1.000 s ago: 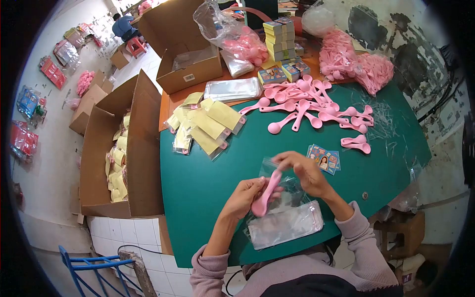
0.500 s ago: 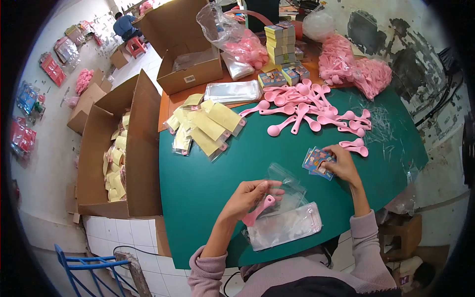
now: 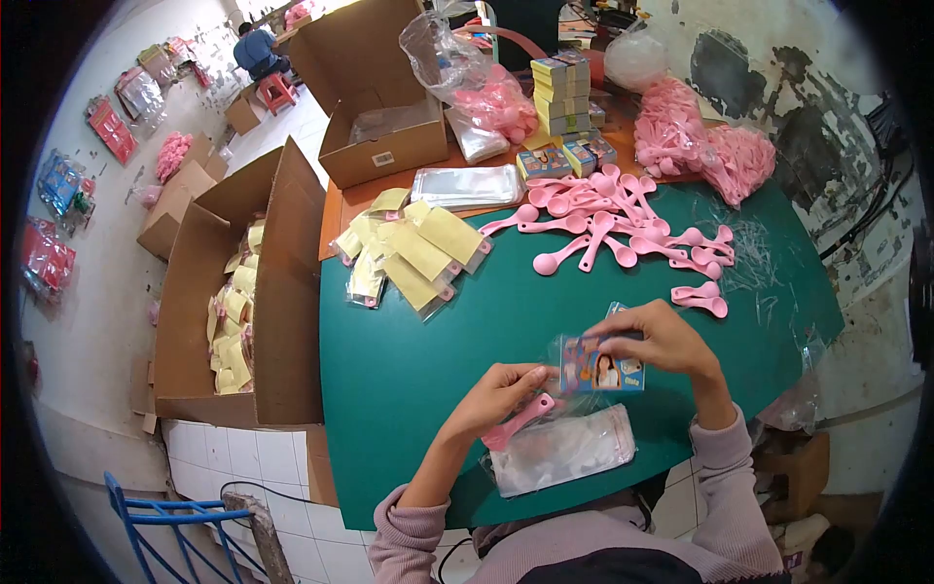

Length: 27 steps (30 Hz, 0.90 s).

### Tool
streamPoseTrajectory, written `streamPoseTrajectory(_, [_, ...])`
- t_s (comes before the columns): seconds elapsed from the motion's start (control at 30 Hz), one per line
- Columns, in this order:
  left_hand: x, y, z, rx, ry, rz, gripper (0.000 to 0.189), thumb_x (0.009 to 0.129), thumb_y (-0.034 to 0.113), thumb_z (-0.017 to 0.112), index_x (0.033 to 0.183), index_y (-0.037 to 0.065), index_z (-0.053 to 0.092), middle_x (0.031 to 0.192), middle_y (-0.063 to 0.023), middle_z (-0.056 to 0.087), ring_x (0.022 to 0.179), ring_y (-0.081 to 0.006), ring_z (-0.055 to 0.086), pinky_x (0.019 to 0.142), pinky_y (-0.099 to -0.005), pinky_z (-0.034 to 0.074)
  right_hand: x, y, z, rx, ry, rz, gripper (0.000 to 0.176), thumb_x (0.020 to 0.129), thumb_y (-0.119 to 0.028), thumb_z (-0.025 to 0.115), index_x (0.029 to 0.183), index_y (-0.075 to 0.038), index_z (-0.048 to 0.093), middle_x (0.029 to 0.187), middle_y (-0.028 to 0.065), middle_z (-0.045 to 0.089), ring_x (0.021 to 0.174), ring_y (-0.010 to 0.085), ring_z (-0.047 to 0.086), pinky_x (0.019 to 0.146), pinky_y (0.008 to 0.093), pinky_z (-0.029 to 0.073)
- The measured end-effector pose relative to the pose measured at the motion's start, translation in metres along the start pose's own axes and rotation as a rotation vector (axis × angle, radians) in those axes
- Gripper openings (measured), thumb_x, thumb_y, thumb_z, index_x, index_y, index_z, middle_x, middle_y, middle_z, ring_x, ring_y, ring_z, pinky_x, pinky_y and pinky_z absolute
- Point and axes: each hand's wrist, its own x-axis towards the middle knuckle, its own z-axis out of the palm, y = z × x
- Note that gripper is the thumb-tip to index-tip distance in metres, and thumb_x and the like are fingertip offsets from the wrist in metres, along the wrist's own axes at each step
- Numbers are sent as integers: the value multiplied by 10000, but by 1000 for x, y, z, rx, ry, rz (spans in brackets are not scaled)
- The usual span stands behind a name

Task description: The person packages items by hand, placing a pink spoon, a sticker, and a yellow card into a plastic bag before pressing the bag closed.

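My right hand (image 3: 662,341) grips a blue printed card (image 3: 605,368) against the opening of a clear plastic bag. My left hand (image 3: 501,397) pinches the bag's left side, and a pink spoon (image 3: 520,420) lies under its fingers. Just below both hands is a stack of clear bags (image 3: 564,453) on the green table (image 3: 409,360). Another card edge shows behind my right fingers. Farther back are loose pink spoons (image 3: 600,224) and, to the left, filled packets with yellow backing (image 3: 418,253).
A tall carton (image 3: 277,292) holding packets stands left of the table. At the back are an open box (image 3: 384,151), card stacks (image 3: 561,92) and bags of pink spoons (image 3: 671,127). A person (image 3: 255,54) sits far off at upper left.
My right hand has moved left with the card, from the table's right side to the bag in my left hand. The view has shifted slightly.
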Motion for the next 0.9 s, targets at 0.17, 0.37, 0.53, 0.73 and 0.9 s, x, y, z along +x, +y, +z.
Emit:
streamPoseTrajectory(0.17, [2, 1, -7, 224, -21, -26, 365, 939, 302, 450, 991, -7, 638, 676, 20, 557, 589, -36, 417, 520, -203, 375, 15, -2, 0, -250, -309, -154, 248, 789, -203, 626, 984, -54, 662, 871, 125, 663, 715, 215, 633, 654, 283, 481])
streamPoseTrajectory(0.37, [6, -5, -9, 335, -102, -38, 380, 939, 291, 455, 982, -49, 618, 761, 14, 579, 663, -33, 447, 561, -201, 400, 25, -3, 12, -202, -424, -144, 260, 823, -223, 603, 997, -32, 632, 791, 106, 645, 665, 188, 613, 632, 294, 481])
streamPoseTrajectory(0.53, [1, 10, -17, 378, -9, -27, 357, 942, 268, 446, 1003, -37, 620, 767, 6, 579, 667, -41, 458, 584, -214, 418, 12, 19, 4, 139, -187, 10, 217, 816, -146, 606, 974, 2, 618, 762, 87, 628, 655, 127, 601, 568, 268, 480])
streamPoseTrajectory(0.73, [9, -5, -4, 296, 46, 145, 427, 911, 284, 483, 1247, 20, 476, 668, -58, 579, 619, -95, 482, 584, -269, 427, 13, 14, 22, 32, -167, -49, 175, 769, -107, 648, 895, 14, 637, 784, 81, 629, 641, 116, 597, 535, 243, 475])
streamPoseTrajectory(0.9, [6, -6, 3, 604, 173, 160, 577, 895, 292, 505, 1361, 31, 288, 687, -151, 597, 605, -193, 547, 621, -306, 454, 25, 29, 45, -14, -303, -135, 242, 732, -166, 696, 943, -54, 659, 777, 25, 606, 691, 113, 587, 566, 246, 480])
